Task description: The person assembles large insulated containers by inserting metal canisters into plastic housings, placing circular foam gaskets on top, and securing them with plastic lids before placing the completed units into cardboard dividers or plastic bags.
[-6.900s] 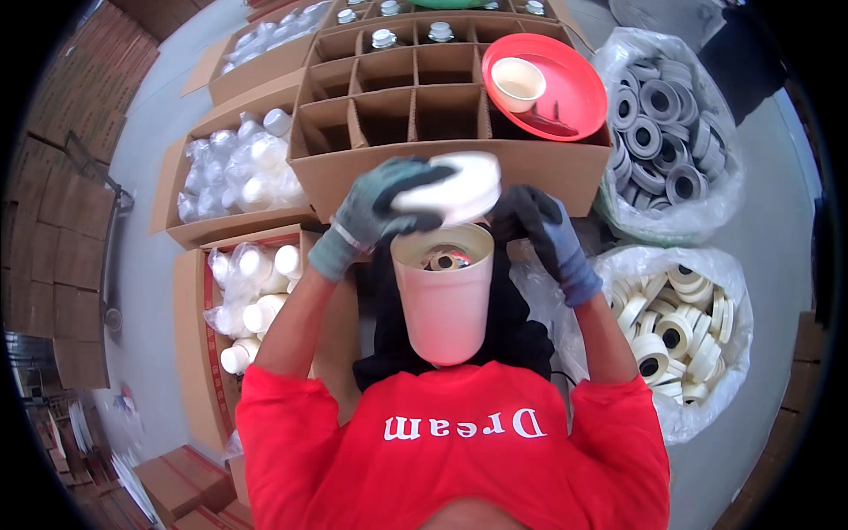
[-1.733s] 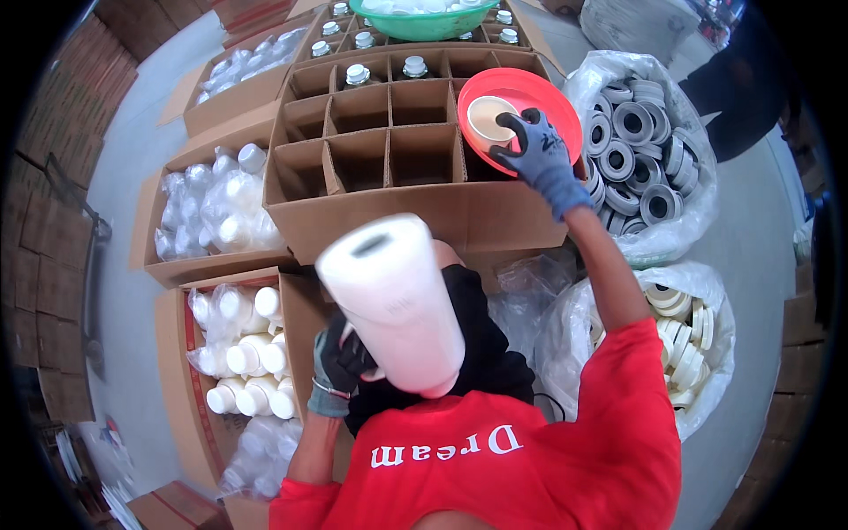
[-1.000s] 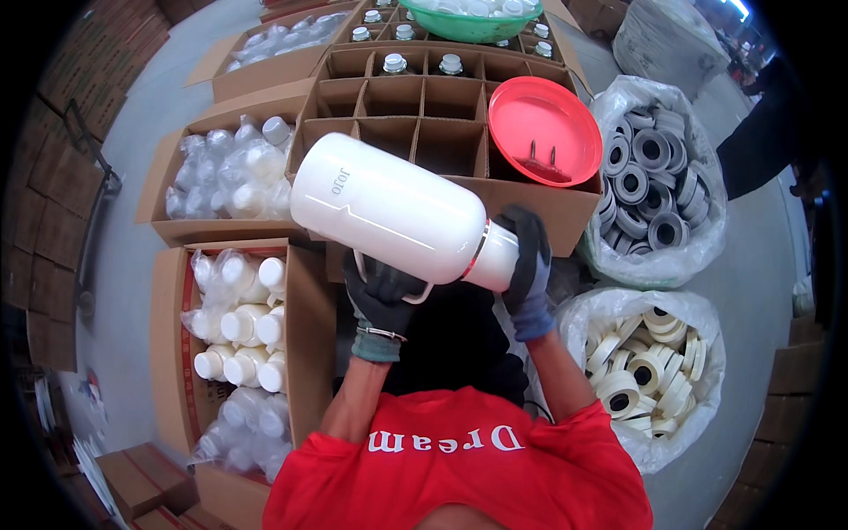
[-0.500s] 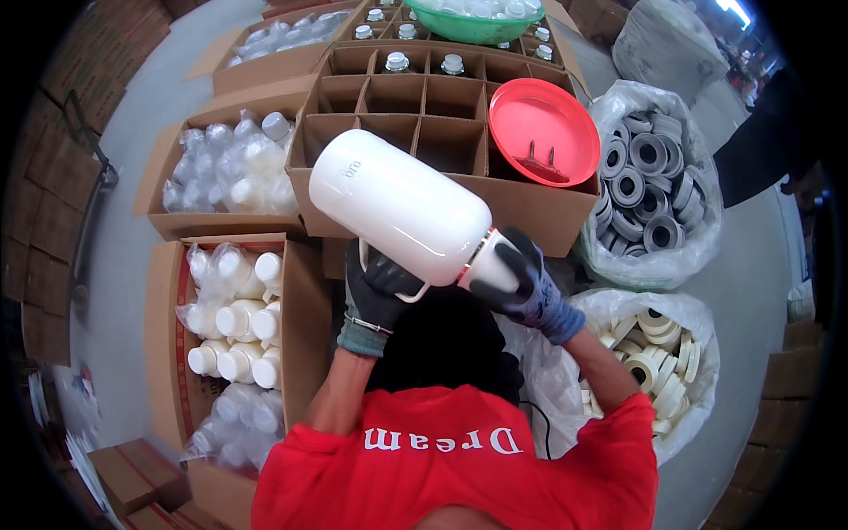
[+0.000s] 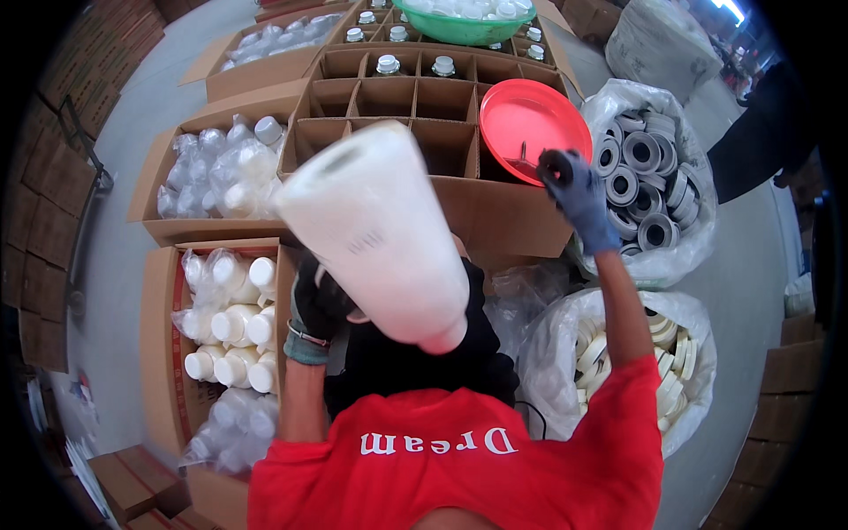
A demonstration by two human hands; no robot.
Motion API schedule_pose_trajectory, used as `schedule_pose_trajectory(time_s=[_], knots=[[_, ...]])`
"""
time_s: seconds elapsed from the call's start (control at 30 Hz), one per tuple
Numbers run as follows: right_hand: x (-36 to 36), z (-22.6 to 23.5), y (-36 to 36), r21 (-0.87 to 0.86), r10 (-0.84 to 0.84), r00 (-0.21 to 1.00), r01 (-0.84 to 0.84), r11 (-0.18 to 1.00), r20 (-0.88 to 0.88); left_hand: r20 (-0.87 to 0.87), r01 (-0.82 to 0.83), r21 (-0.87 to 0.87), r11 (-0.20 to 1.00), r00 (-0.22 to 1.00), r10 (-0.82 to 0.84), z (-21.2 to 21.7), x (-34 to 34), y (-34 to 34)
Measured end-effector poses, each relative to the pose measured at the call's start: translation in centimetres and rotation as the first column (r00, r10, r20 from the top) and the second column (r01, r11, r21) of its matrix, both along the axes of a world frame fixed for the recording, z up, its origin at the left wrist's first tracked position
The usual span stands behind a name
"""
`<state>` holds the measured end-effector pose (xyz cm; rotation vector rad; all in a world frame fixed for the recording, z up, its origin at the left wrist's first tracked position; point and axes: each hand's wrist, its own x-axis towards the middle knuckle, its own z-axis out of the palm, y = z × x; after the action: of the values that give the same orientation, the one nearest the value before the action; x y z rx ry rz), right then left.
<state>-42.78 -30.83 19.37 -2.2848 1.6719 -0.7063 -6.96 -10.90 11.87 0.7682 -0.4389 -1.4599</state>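
Dark-gloved and curled, clasps the handle (image 5: 357, 315) of a white jug (image 5: 380, 238) with the left grip (image 5: 323, 305), tilting it above the black-clad lap (image 5: 397, 367), broad end up and away, narrow end toward the red shirt (image 5: 459, 459). Bends the right grip (image 5: 576, 194) at the near right edge of a red tray (image 5: 526, 115), beside an upright dark spike (image 5: 523, 150); cannot tell, through blur and angle, how far open or whether holding anything. Under the tray, a divided brown carton (image 5: 503, 216) with two white-capped bottles (image 5: 389, 65). Rightward, a clear bag (image 5: 685, 261) of grey rings (image 5: 642, 153); nearer, another bag (image 5: 546, 353) of cream rings (image 5: 670, 389). Leftward, an open carton (image 5: 161, 344) of white bottles (image 5: 233, 324), partly under plastic wrapping (image 5: 196, 327). Beyond, a green bowl (image 5: 468, 34).
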Motion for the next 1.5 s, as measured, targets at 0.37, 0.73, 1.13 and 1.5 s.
schedule_pose_trajectory(time_s=[0.37,0.73,1.13,1.5], knots=[[-0.4,1.5,-4.5,0.332,-0.054,0.639,-0.324,0.886,0.768,0.904,0.534,-0.4,0.745,0.364,0.224,-1.2,-0.1,1.7],[4.7,7.5,9.2,0.243,0.967,0.205,-0.941,0.238,-0.151,0.193,0.753,0.08,0.653,0.631,-0.751,-1.7,-0.7,-2.4],[3.6,1.1,10.1,0.276,0.779,0.592,-0.799,0.534,0.207,0.55,0.54,0.21,0.815,0.624,-0.555,-0.7,-2.1,1.4],[-3.8,3.3,0.6,0.312,0.401,0.705,-0.652,0.691,0.585,0.997,0.687,0.016,0.727,-0.063,0.038,12.6,-1.8,-7.7]])
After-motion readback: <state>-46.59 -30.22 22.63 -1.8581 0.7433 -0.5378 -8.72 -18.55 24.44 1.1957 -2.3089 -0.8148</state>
